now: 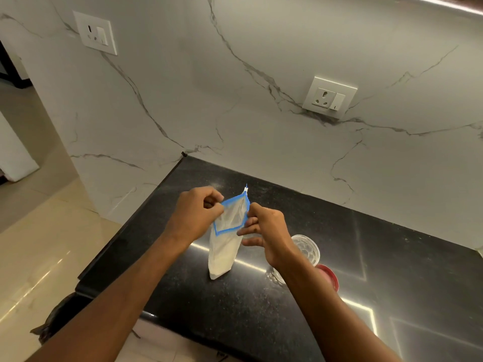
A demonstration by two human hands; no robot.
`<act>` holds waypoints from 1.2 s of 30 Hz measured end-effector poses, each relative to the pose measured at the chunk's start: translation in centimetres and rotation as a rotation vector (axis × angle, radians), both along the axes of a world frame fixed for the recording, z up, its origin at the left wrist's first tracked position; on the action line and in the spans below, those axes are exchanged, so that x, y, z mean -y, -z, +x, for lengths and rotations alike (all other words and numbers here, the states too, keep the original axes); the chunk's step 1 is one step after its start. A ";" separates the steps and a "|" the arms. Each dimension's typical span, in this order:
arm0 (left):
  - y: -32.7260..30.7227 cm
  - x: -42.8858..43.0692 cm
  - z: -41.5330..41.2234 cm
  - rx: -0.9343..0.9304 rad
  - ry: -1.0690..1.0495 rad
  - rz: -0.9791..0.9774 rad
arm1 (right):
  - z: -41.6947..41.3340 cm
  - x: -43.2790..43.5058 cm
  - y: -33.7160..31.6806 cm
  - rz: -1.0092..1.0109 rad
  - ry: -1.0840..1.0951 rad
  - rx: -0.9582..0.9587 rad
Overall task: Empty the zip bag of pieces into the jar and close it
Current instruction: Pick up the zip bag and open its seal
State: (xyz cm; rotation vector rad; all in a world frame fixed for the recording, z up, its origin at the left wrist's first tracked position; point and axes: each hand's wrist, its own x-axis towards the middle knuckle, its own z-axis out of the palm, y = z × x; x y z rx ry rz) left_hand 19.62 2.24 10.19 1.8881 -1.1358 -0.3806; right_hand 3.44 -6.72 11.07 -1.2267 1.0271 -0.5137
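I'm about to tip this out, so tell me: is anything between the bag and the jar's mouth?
Only the right hand and forearm. They cross in front of the jar, which stands open right of the zip bag; its red lid lies beside it.

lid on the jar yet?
No: the jar stands open on the counter, and the red lid lies beside it.

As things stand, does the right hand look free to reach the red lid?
Probably not yet. The right hand is pinching the open zip bag together with the left hand. The red lid lies close beside the right forearm, nothing covering it; letting go should suffice.
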 end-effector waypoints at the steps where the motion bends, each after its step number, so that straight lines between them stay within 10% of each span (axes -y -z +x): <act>1: -0.3 0.0 0.2 0.097 -0.011 0.010 | -0.3 0.0 0.0 -0.018 0.008 -0.013; 6: -1.8 0.7 0.2 0.453 -0.016 0.165 | -1.4 -0.2 0.0 -0.164 -0.043 -0.033; 11: -4.5 3.7 -1.7 0.144 0.180 0.370 | -0.7 -0.9 0.0 -0.313 -0.117 -0.035; 17: -4.9 6.6 -2.5 0.283 0.131 0.461 | 0.1 -1.6 0.5 -0.419 -0.177 -0.061; 27: -9.0 7.8 -3.4 0.058 0.207 -0.116 | -7.5 3.6 -1.1 -0.553 0.176 0.102; 36: -15.5 12.7 -8.8 -0.157 0.427 -0.327 | -12.0 7.7 -1.3 -0.184 0.498 0.119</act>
